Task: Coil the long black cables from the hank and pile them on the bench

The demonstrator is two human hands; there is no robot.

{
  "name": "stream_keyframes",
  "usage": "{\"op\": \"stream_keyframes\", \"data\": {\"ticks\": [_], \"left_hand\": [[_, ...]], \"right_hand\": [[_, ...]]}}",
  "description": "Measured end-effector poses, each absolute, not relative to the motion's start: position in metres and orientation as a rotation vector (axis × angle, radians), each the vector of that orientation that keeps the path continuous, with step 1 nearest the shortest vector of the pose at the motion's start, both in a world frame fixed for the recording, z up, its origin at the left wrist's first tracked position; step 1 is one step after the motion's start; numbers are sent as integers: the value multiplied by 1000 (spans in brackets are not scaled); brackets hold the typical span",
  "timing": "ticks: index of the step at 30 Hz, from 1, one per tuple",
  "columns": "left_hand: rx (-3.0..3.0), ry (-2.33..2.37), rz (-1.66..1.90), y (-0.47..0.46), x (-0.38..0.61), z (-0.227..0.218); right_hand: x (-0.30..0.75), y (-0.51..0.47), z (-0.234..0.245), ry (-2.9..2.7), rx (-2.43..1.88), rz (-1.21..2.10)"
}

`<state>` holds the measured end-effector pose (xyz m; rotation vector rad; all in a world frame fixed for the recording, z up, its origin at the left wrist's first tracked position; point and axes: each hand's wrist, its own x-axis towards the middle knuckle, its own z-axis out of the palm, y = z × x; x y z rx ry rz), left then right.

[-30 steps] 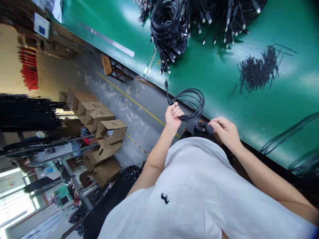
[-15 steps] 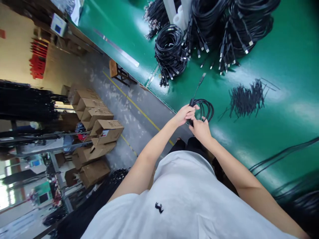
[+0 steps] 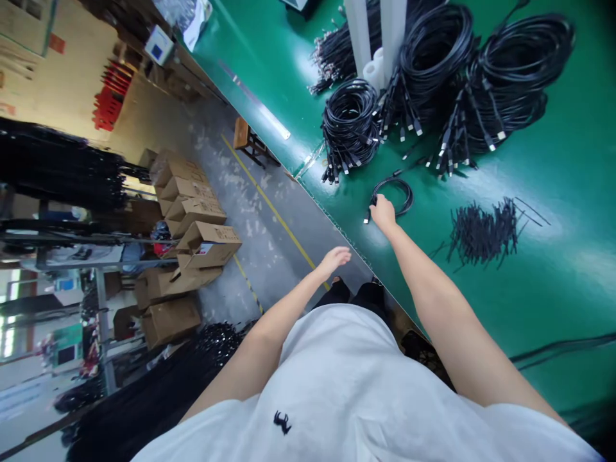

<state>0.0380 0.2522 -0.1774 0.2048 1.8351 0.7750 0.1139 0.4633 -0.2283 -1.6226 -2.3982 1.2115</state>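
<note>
Your right hand [image 3: 384, 215] has its fingers pinching the near left side of the coil [image 3: 409, 194], which lies on the desk [image 3: 568, 282] close to its left edge. Your left hand [image 3: 335, 259] is over the floor [image 3: 289, 215], just left of that edge, fingers outstretched and loosely spread. Cable bundles [image 3: 349, 138] sit beyond the coil; a pile of strips [image 3: 484, 232] lies to its right.
</note>
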Motion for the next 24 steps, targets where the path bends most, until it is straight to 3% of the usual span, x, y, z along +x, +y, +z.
{"op": "stream_keyframes", "data": {"ticks": [9, 13, 16, 20, 24], "left_hand": [[-94, 2019, 454, 79, 7, -191], [-92, 1965, 471, 67, -2, -208], [4, 1935, 472, 89, -23, -227], [279, 1850, 372, 126, -53, -245], [583, 1694, 179, 147, -79, -250]], "right_hand": [[127, 457, -232, -2561, -1532, 962], [156, 415, -230, -2409, -1355, 783], [186, 361, -234, -2411, -1320, 898], [225, 257, -238, -2348, -1617, 1117], [257, 146, -235, -1929, -2188, 1197]]}}
